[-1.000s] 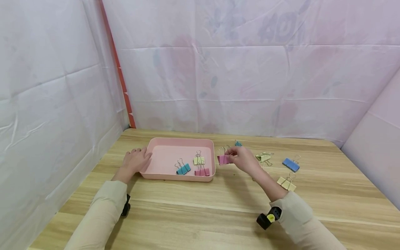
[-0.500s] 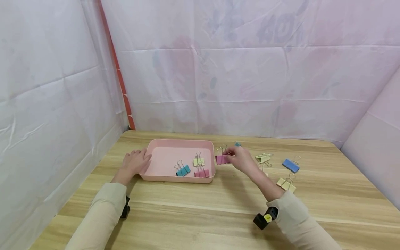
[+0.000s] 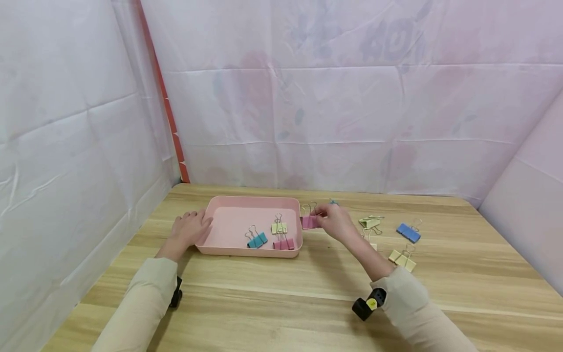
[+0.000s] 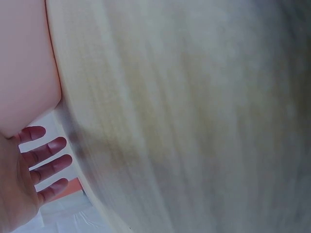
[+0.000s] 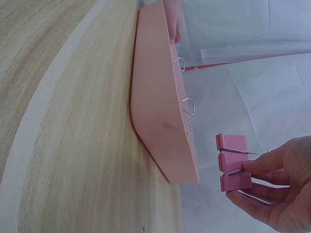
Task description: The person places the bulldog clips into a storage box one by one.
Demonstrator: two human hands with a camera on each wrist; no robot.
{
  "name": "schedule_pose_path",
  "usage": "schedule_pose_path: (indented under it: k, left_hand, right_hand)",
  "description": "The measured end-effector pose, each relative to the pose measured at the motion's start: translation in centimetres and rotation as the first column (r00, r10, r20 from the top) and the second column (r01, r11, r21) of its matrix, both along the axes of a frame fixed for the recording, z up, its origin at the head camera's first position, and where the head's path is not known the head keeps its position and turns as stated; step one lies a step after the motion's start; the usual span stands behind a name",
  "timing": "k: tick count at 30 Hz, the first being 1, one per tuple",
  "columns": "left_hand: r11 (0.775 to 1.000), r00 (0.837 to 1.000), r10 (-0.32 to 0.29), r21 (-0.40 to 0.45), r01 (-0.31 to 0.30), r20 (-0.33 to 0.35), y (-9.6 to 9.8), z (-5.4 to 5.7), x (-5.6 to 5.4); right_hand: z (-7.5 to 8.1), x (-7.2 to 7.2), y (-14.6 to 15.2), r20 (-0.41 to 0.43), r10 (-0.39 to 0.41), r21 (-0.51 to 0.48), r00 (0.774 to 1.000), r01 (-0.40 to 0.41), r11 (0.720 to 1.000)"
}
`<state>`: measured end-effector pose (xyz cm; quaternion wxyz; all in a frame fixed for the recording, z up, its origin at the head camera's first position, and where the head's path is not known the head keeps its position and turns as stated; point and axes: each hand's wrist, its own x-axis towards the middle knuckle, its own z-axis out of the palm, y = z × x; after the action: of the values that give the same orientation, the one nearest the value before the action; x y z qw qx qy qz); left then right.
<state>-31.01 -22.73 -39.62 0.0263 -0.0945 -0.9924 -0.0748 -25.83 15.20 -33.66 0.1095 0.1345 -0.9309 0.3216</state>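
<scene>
A pink binder clip is pinched between the thumb and fingers of my right hand, just outside the right rim of a pink tray. In the right wrist view the same binder clip hangs above the table with its wire handles toward my palm. My left hand rests at the tray's left edge, fingers spread and straight, as the left wrist view of the hand also shows. Inside the tray lie a teal clip, a yellow clip and another pink clip.
Right of the tray are a pale green clip, a blue clip and a yellow clip on the wooden table. Partly behind my right hand and forearm sit a teal clip and another yellow one. Cloth walls enclose the back and sides.
My right hand has moved slightly left with the pink binder clip, bringing it up to the tray's right rim. The left hand stays at the tray's left edge.
</scene>
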Motion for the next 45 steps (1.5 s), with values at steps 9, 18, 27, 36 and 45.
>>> schedule_pose_path:
  k: [9,18,27,36,45]
  left_hand:
    - [1.000,1.000,-0.001,0.001,0.001,-0.002,-0.2,-0.2,-0.1]
    - [1.000,1.000,0.003,0.005,-0.003,0.004,-0.1,-0.2,-0.1]
    - [1.000,1.000,0.003,0.013,-0.003,0.012,-0.1,-0.1,-0.1]
    - [1.000,1.000,0.001,0.012,-0.001,0.014,-0.1,-0.1,-0.2]
    - [1.000,1.000,0.008,0.009,-0.008,0.017,-0.1,-0.1,-0.2]
  right_hand:
    - [-0.3,-0.5,-0.6,-0.002,-0.006,-0.034,1.000,0.006,0.999]
    - [-0.4,-1.0,-1.2,0.015,-0.022,-0.054,1.000,0.023,0.998]
    - [-0.5,-1.9,-2.1,0.004,-0.053,-0.060,0.999,0.054,0.997]
    - [-0.7,-2.8,-3.3,0.033,-0.085,-0.059,0.996,0.087,0.995]
    - [-0.7,-3.6,-3.9,0.020,-0.112,-0.014,0.993,0.113,0.994]
